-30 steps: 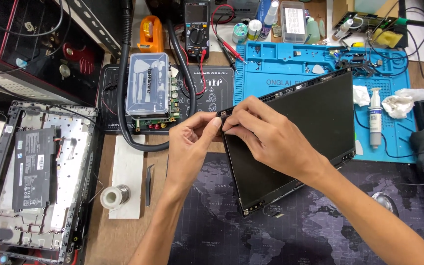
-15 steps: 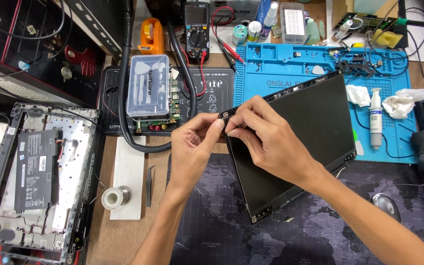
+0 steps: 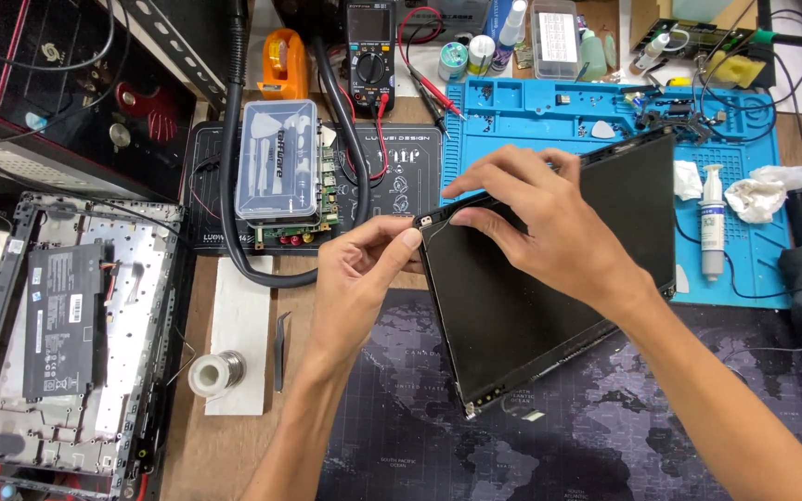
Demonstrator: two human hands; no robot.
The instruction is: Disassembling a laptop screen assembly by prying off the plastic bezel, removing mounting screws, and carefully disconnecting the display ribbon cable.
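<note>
A dark laptop screen panel (image 3: 522,306) lies tilted across the dark map-print desk mat (image 3: 549,436) and the blue repair mat (image 3: 744,260). My left hand (image 3: 359,274) pinches the panel's upper left corner between thumb and fingers. My right hand (image 3: 540,223) rests over the panel's top edge, fingers spread toward the same corner. A small bracket shows at the panel's lower left corner.
An opened laptop base (image 3: 67,343) with its battery lies at the left. A clear tool case (image 3: 278,162) sits on a black mat, with a multimeter (image 3: 370,56) behind. Solder spool (image 3: 208,374), tweezers (image 3: 278,351), a syringe tube (image 3: 713,232) and crumpled tissue (image 3: 761,195) lie around.
My right hand has slid up along the panel's top edge with fingers stretched out. The panel has tilted slightly. My left hand stays pinched at the corner.
</note>
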